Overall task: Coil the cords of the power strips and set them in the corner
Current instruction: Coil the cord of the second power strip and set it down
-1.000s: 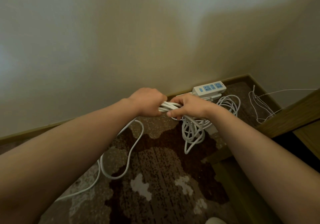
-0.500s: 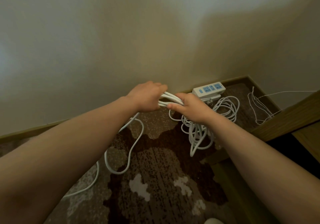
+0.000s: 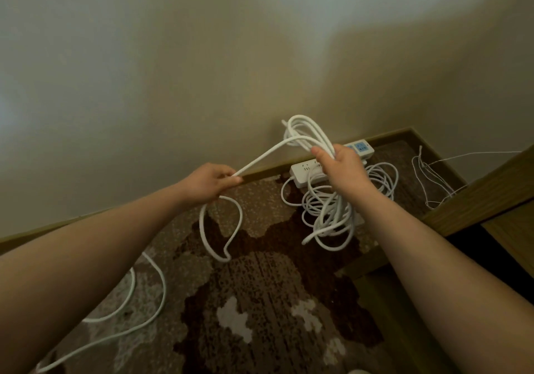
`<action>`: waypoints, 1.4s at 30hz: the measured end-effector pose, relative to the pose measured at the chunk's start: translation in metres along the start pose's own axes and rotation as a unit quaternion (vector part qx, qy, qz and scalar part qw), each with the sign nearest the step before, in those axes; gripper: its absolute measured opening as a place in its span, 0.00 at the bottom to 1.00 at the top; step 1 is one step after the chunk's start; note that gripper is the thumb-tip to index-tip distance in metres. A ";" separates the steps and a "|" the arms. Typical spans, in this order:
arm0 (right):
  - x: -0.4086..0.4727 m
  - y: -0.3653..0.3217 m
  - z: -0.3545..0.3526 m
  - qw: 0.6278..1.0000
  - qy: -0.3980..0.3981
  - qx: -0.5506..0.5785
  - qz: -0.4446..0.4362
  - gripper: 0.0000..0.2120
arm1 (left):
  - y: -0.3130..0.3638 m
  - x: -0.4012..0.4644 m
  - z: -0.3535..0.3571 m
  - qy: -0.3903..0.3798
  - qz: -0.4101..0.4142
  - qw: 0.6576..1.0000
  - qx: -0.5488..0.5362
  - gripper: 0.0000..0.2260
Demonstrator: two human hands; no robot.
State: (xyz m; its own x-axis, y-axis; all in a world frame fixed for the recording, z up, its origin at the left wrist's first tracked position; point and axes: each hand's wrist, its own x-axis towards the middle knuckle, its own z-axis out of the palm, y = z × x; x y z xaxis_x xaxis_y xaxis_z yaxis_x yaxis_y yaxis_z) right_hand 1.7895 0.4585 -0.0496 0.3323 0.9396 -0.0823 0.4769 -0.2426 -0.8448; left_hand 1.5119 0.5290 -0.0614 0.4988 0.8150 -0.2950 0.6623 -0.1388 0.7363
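Note:
My right hand (image 3: 345, 168) grips a bundle of white cord loops (image 3: 306, 132) that stick up above the fist and hang down below it. My left hand (image 3: 212, 181) pinches the loose run of the same white cord (image 3: 260, 158), stretched taut between both hands. From the left hand the cord drops in a loop (image 3: 222, 229) and trails over the carpet to the lower left. A white power strip (image 3: 303, 173) lies by the skirting board. A second strip with blue sockets (image 3: 361, 148) is partly hidden behind my right hand, near the corner.
A patterned brown carpet (image 3: 260, 301) covers the floor. Thin white wires (image 3: 430, 177) lie at the right by a wooden furniture edge (image 3: 491, 188). Coiled cords (image 3: 384, 180) rest near the strips. Beige walls meet at the corner behind.
My hands have moved apart. The right hand has lifted the loop bundle up and to the right; the left hand has slid back along the cord, pulling a length taut.

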 end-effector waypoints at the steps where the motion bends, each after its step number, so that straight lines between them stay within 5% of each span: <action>1: 0.002 0.001 -0.002 1.000 0.018 -0.003 0.017 0.17 | -0.005 -0.004 -0.004 0.006 -0.009 1.000 -0.021 0.08; 10: 0.002 0.001 -0.001 0.996 0.003 -0.072 0.061 0.21 | 0.008 -0.009 -0.030 0.087 -0.145 0.984 -0.062 0.12; 15: -0.004 -0.004 0.002 0.999 0.001 -0.033 0.014 0.24 | 0.058 0.010 -0.053 0.149 -0.146 0.923 -0.323 0.11; 17: -0.004 -0.008 0.005 1.000 0.007 -0.023 -0.001 0.23 | 0.065 0.011 -0.041 0.158 -0.163 0.921 -0.318 0.11; 20: -0.005 -0.008 0.008 0.999 0.029 -0.022 0.007 0.22 | 0.062 0.003 0.013 0.088 -0.214 0.954 -0.188 0.14; 23: -0.002 -0.004 0.001 0.996 0.048 -0.070 0.029 0.20 | 0.071 0.003 0.056 -0.004 -0.162 0.979 -0.126 0.11; 28: -0.005 -0.004 0.005 0.998 0.018 -0.044 0.030 0.13 | 0.082 0.005 0.084 -0.045 -0.099 0.992 -0.059 0.09; 31: -0.008 -0.007 0.013 1.000 -0.014 -0.013 0.020 0.13 | 0.088 0.008 0.088 -0.028 -0.158 0.977 -0.142 0.12; 36: -0.007 -0.010 0.003 0.998 -0.039 0.044 0.017 0.10 | 0.093 0.011 0.083 -0.035 -0.204 0.905 -0.371 0.11; 42: -0.008 -0.013 0.005 0.990 -0.052 0.123 0.045 0.08 | 0.104 0.007 0.083 -0.090 -0.174 0.903 -0.383 0.09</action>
State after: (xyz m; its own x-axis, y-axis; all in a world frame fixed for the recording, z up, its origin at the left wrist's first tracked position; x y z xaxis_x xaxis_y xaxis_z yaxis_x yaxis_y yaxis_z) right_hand 1.7765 0.4558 -0.0408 0.2728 0.9397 -0.2061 0.2331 -0.2724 -0.9335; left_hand 1.6312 0.4736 -0.0376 0.4632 0.6201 -0.6332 0.2491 0.5946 0.7645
